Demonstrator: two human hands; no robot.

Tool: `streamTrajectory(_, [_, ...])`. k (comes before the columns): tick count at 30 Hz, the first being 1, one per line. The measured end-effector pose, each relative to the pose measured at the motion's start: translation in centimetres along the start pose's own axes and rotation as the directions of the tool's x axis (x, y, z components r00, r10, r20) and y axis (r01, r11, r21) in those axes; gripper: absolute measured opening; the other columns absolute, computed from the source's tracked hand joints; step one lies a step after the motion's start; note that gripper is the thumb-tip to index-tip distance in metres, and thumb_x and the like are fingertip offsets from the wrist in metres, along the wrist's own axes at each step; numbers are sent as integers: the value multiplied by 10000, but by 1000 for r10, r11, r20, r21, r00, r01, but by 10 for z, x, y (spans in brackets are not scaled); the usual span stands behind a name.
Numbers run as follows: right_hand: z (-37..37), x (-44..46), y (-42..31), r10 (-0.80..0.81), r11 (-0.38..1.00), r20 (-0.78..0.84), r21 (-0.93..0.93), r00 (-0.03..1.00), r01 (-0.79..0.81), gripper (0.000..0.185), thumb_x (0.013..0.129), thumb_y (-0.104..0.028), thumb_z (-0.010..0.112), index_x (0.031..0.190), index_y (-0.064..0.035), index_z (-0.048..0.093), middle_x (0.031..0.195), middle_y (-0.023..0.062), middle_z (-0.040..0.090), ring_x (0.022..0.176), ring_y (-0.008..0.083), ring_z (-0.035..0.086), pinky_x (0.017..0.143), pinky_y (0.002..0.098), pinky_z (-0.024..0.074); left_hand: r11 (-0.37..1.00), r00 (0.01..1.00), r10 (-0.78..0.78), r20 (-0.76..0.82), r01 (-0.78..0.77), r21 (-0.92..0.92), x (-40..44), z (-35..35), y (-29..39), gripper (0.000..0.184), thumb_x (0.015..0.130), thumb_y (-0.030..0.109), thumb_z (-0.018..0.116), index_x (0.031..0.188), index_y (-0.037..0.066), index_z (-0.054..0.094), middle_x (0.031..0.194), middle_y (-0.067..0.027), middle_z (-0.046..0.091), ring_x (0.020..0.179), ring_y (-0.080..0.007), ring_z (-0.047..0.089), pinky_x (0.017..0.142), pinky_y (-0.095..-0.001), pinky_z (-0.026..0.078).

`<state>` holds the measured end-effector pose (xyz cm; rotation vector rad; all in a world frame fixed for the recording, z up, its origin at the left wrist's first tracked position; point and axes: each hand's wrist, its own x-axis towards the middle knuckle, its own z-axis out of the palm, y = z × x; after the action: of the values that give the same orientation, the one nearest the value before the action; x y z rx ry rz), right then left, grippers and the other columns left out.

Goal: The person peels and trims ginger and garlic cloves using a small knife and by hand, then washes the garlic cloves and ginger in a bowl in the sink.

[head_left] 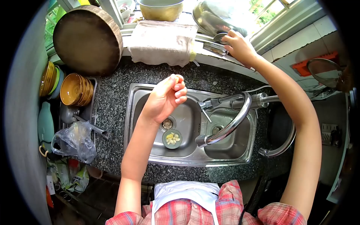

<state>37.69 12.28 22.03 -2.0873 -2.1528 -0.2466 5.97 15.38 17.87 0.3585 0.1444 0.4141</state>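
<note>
My left hand (168,93) is raised above the left sink basin (191,116), its fingers curled together with the thumb. A small yellowish bit shows at the fingertips, too small to name. Below it, a small round bowl (172,139) with pale, peeled-looking cloves and a yellow piece stands in the basin beside the drain. My right hand (238,45) reaches to the windowsill, fingers bent and thumb apart. Its fingertips overlap a dark round knob (220,37) in front of a large metal lid or basin (213,17); whether they grip it is unclear. A flat metal-edged object (215,48) lies just below.
A curved faucet (228,131) arches over the right basin. A folded cloth (161,43) hangs over the sill beneath a metal pot (161,9). At left stand a thick round wooden board (88,40), stacked brown bowls (77,89) and a clear plastic bag (75,140).
</note>
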Motion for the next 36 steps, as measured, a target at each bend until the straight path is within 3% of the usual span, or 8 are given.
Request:
streamTrajectory(2, [-40, 15, -55, 187, 884, 298, 366, 936, -293, 244, 821, -200, 629, 1029, -74, 611, 864, 64, 585, 737, 150, 558, 683, 290, 456, 999, 1000, -10, -17, 11, 40, -2, 5, -2, 243, 959, 263, 419, 934, 28, 478, 715, 18, 369, 635, -80, 346, 532, -198, 334])
streamTrajectory(4, [-69, 12, -102, -129, 646, 428, 721, 894, -252, 327, 809, -196, 660, 1108, -78, 597, 748, -18, 551, 690, 66, 493, 630, 233, 416, 999, 999, -30, 30, 29, 30, -4, 13, -5, 262, 957, 277, 425, 930, 22, 482, 693, 27, 352, 604, -64, 308, 492, -185, 294])
streamTrajectory(14, [-103, 1, -200, -400, 660, 229, 743, 887, 106, 198, 860, -215, 593, 970, -71, 673, 782, 13, 546, 701, 102, 494, 622, 245, 394, 988, 987, 149, 61, -152, 37, -82, 56, -2, 419, 968, 411, 327, 1044, 37, 501, 699, 36, 374, 605, -76, 324, 564, -209, 309])
streamTrajectory(19, [-117, 11, -247, -169, 223, 426, 895, 889, -387, 309, 906, -298, 530, 1036, -36, 630, 750, -33, 529, 669, 41, 480, 580, 185, 373, 941, 945, 326, -9, -323, 101, -144, 54, -1, 467, 970, 329, 340, 1241, -36, 450, 778, 9, 474, 663, -82, 383, 613, -213, 345])
streamTrajectory(26, [-94, -24, -365, -233, -37, 588, 791, 775, -611, 257, 854, -122, 515, 1055, 26, 576, 797, 31, 579, 718, 63, 537, 671, 193, 443, 773, 766, 630, -128, -605, 191, -281, 8, 5, 494, 881, 152, 489, 1296, -83, 362, 983, -86, 545, 776, -110, 477, 636, -207, 402])
streamTrajectory(32, [52, -113, -526, -424, -444, 787, 253, 449, -860, 212, 876, -100, 492, 1007, 54, 557, 951, 140, 593, 878, 208, 576, 814, 282, 480, 476, 393, 824, -409, -871, 122, -449, -90, -13, 420, 889, 139, 489, 1272, -16, 413, 1018, -111, 512, 794, -154, 466, 654, -234, 411])
streamTrajectory(34, [103, -152, -612, -402, -310, 780, 376, 479, -873, 214, 896, -93, 468, 987, 86, 542, 925, 149, 585, 896, 245, 571, 897, 332, 463, 385, 238, 801, -549, -908, 168, -518, -121, -34, 409, 882, 141, 498, 1253, -22, 439, 1007, -131, 522, 778, -144, 490, 663, -229, 422])
streamTrajectory(36, [159, -154, -698, -458, -426, 881, -98, 121, -899, 231, 924, -106, 435, 994, 94, 524, 955, 155, 561, 945, 268, 553, 957, 337, 436, 305, 99, 767, -633, -925, 225, -582, -143, -53, 420, 883, 159, 506, 1261, -8, 436, 1002, -119, 519, 777, -146, 466, 651, -232, 416])
